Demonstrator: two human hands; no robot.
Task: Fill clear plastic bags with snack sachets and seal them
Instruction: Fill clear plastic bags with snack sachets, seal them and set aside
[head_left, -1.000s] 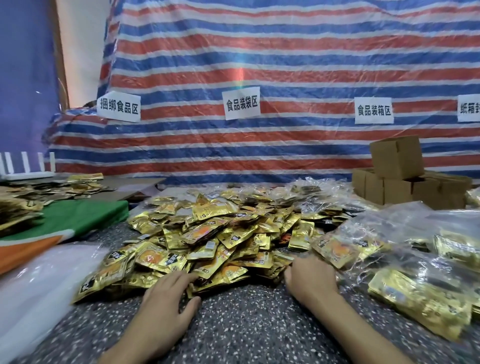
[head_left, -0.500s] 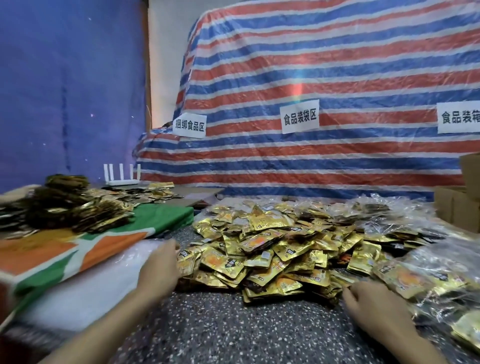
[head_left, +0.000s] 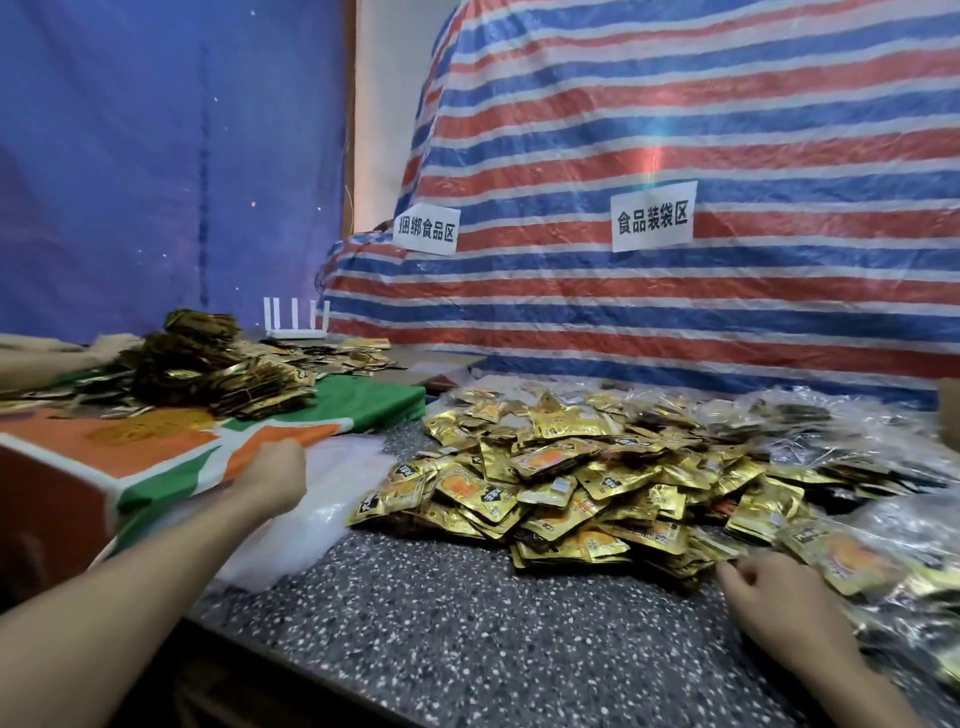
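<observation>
A big heap of gold snack sachets (head_left: 571, 493) lies on the speckled table (head_left: 441, 649). Left of the heap is a stack of clear plastic bags (head_left: 332, 499). My left hand (head_left: 270, 478) reaches onto the far end of that stack, with its fingers curled out of sight behind the knuckles. My right hand (head_left: 779, 608) rests on the table at the heap's near right edge, fingers loosely bent, nothing in it. Clear bags filled with sachets (head_left: 852, 561) lie just right of that hand.
A box under orange and green cloth (head_left: 156, 457) stands at the left, carrying dark sachet bundles (head_left: 208, 374) and yellow rubber bands (head_left: 140, 428). A white router (head_left: 293, 322) sits behind. A striped tarp (head_left: 675, 312) closes the back. Another person's arm (head_left: 41, 358) shows far left.
My view has swung to the left. My left hand moved left from the sachet heap onto the stack of clear bags. My right hand stayed by the heap's near edge.
</observation>
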